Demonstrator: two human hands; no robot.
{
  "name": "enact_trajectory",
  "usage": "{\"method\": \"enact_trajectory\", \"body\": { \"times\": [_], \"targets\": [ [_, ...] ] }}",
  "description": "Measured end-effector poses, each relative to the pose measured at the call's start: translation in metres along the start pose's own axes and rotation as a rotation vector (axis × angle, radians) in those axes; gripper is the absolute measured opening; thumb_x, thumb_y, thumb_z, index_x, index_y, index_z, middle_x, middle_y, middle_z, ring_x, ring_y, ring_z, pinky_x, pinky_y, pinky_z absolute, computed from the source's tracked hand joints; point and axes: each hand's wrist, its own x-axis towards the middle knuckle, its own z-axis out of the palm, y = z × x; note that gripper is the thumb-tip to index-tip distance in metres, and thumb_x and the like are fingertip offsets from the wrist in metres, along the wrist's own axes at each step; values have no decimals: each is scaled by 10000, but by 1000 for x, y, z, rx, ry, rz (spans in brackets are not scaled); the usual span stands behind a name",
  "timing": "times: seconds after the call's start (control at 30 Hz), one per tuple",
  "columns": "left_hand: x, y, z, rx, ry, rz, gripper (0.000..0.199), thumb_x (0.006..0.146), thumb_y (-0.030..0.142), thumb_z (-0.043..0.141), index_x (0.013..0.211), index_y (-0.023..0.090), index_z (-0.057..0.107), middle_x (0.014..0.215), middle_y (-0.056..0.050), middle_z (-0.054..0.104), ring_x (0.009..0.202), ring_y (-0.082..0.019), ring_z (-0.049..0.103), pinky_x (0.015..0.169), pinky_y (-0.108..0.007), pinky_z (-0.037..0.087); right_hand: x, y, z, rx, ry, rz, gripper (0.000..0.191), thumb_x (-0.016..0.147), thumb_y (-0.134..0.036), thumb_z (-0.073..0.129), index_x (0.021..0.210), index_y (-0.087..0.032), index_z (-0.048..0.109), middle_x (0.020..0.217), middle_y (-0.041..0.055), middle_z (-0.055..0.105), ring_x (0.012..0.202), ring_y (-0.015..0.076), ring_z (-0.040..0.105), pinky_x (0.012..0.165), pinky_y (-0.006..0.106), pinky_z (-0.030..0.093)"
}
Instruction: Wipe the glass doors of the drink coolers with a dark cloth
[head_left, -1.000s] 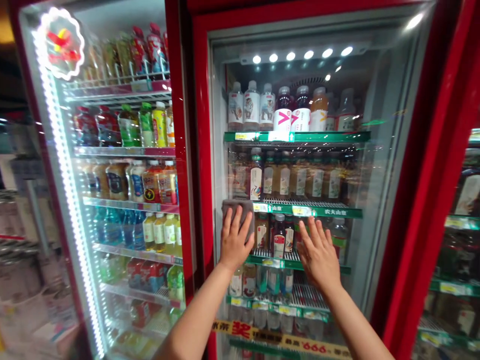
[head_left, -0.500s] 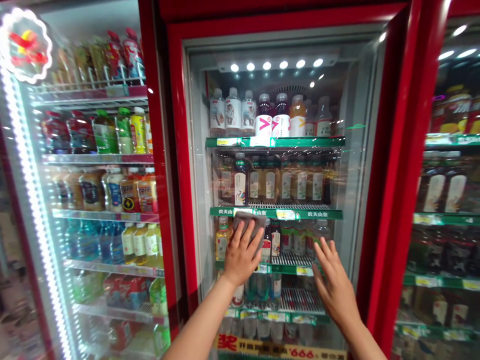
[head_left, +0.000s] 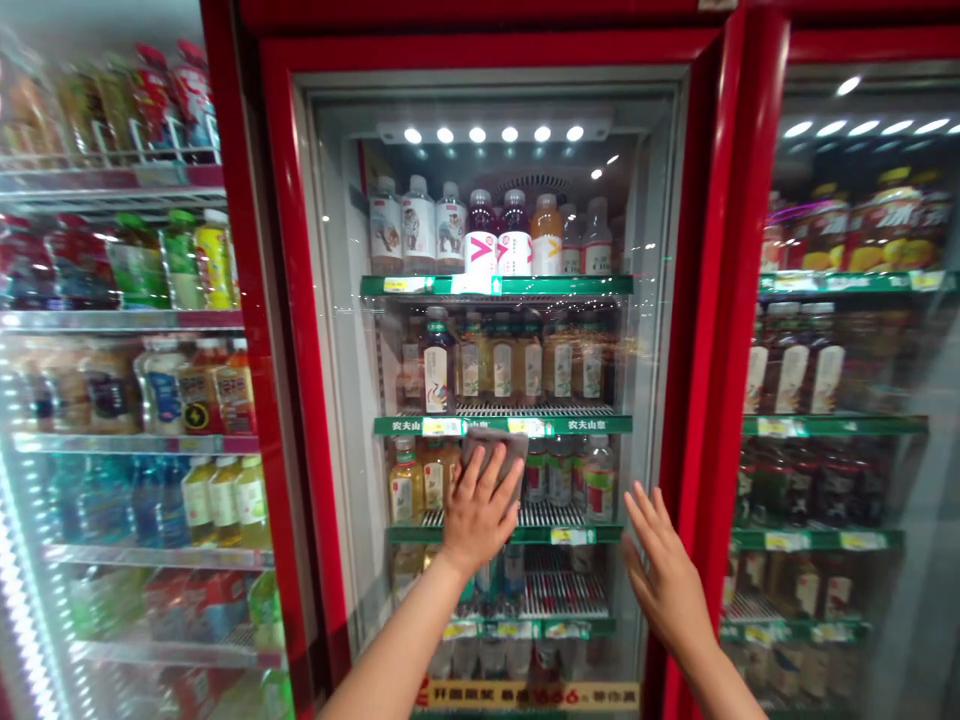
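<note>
A dark grey cloth (head_left: 516,446) lies flat against the glass door (head_left: 637,370) of the middle fridge, under the fingers of my left hand (head_left: 480,505). Those fingers are stretched out and pressed over the cloth. Lower right of it, my right hand (head_left: 664,565) is raised near the door's right side, fingers extended and holding nothing; whether it touches the glass I cannot tell. Behind the glass, bottles (head_left: 437,365) stand on shelves with green edges (head_left: 615,425).
The door has a red frame (head_left: 300,330). At the left is a lit fridge of drinks with a metal shelf edge (head_left: 135,320). Another fridge with bottles (head_left: 827,360) stands at the right. A yellow banner (head_left: 525,694) crosses the door's lower part.
The view has turned right, so the fridges appear further left. Relative to the door, both hands and the cloth have moved right across the glass.
</note>
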Motion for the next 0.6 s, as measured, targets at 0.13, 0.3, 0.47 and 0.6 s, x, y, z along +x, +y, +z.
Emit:
{"method": "enact_trajectory", "body": {
  "times": [0.13, 0.3, 0.47, 0.6],
  "targets": [
    [-22, -6, -2, 32, -12, 7, 765, 872, 285, 697, 1565, 350, 380, 1616, -27, 425, 1569, -268, 215, 1300, -483, 157, -6, 19, -9, 0, -16, 0, 694, 1014, -172, 445, 1631, -356, 184, 1623, 84, 412, 1528, 290, 299, 1109, 521, 507],
    [37, 38, 11, 27, 125, -312, 793, 910, 233, 643, 1613, 264, 276, 1705, -89, 204, 1583, -342, 118, 1248, -563, 276, -6, 30, -18, 37, -58, -64, 704, 1009, -142, 434, 1634, -341, 179, 1623, 85, 410, 1528, 262, 303, 1113, 481, 511],
    [47, 88, 31, -7, -16, -115, 722, 909, 291, 657, 1574, 286, 375, 1666, -66, 322, 1582, -309, 146, 1285, -545, 178, -15, 49, -29, 73, -116, -126, 707, 993, -104, 412, 1630, -330, 206, 1637, 80, 386, 1529, 246, 299, 1125, 463, 504],
    [10, 88, 30, -4, -106, 48, 712, 904, 340, 685, 1555, 355, 397, 1605, -19, 438, 1571, -247, 206, 1307, -482, 124, -28, 66, -39, 69, -160, -177, 724, 969, -83, 415, 1626, -326, 231, 1630, 75, 398, 1522, 246, 311, 1132, 457, 497]
  ]
}}
